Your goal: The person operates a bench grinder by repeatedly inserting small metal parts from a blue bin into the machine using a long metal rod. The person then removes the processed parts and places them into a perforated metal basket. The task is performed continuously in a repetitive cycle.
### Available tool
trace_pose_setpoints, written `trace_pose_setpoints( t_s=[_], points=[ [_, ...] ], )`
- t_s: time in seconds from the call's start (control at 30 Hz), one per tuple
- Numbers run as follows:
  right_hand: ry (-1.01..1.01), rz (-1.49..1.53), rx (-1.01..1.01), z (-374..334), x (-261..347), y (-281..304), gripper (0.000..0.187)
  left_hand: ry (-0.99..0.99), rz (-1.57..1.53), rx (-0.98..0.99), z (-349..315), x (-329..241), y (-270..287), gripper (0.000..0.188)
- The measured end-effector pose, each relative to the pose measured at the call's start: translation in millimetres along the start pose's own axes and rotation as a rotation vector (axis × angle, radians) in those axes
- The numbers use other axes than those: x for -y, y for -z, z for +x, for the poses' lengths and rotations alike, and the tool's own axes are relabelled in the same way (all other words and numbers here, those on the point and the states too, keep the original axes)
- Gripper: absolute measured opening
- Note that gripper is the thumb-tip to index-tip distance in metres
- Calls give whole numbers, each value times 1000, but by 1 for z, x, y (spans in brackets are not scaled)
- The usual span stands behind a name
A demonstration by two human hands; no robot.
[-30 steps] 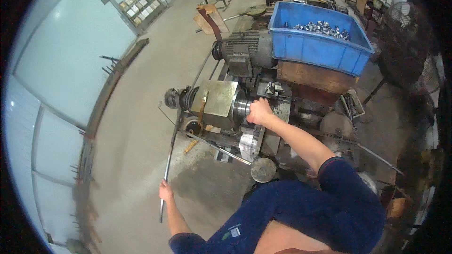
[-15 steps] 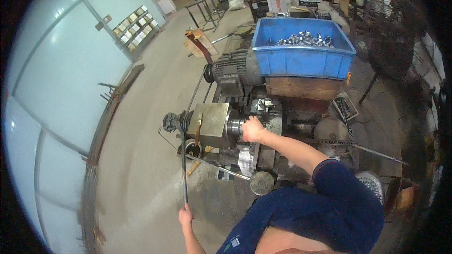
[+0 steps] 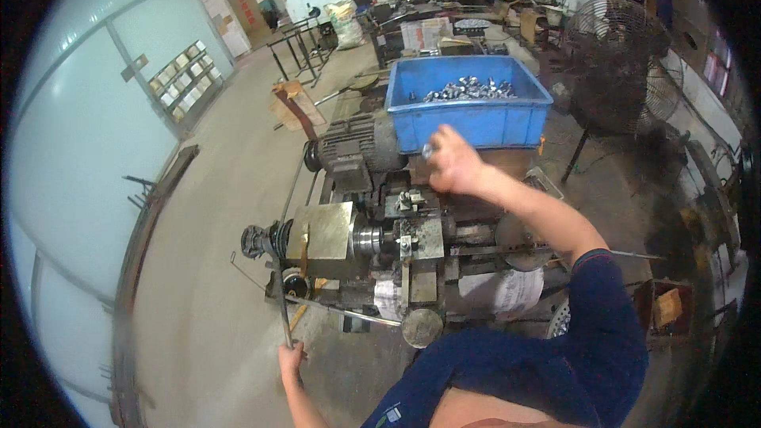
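My left hand [image 3: 292, 355] is closed round the lower end of a long metal lever [image 3: 284, 309], which runs up to the left end of a small lathe's headstock [image 3: 323, 228]. In front of the blue plastic bin [image 3: 511, 128], my right hand [image 3: 456, 165] is raised, fingers closed on a small shiny metal part [image 3: 428, 150]. Its exact shape is blurred and mostly covered by the fingers. Inside the bin lies a heap of small shiny metal parts [image 3: 472, 89]. The lathe's round steel spindle nose [image 3: 366, 239] faces the tool slide [image 3: 420, 230].
A ribbed motor [image 3: 349, 143] with belts stands behind the headstock. At the right is a large floor fan [image 3: 610, 63]. A rod with a round knob [image 3: 422, 327] juts toward me. Long bars [image 3: 151, 246] lie along the left wall.
My right hand has left the spindle nose and risen up and right to the bin, with a small metal part in it. My left hand stays on the lever. The view has shifted.
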State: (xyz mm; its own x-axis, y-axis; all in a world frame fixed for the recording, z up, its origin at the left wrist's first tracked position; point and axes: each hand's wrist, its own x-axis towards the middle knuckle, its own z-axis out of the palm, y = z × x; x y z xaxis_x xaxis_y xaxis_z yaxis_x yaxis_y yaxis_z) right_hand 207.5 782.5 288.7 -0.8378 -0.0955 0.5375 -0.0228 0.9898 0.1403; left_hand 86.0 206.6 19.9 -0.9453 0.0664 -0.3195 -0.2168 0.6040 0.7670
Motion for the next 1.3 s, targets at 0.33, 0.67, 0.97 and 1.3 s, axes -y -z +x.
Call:
trace_pose_setpoints(
  t_s=[0.33, 0.67, 0.97, 1.3],
  points=[
    [-190, 140, -324, 12, -32, 55, 50, -6, -176, 49, -6, -18, -3, 26],
    [-506, 236, -67, -151, -36, 1, 43, -55, -105, -37, -6, -13, -5, 22],
    [-1075, 1840, -513, -303, -5, 22, 70, 128, -183, 153, -2, -16, 2, 30],
    [-1522, 1749, -676, -451, 33, 9, 72, 91, -131, 87, 13, 3, 6, 26]
  ],
)
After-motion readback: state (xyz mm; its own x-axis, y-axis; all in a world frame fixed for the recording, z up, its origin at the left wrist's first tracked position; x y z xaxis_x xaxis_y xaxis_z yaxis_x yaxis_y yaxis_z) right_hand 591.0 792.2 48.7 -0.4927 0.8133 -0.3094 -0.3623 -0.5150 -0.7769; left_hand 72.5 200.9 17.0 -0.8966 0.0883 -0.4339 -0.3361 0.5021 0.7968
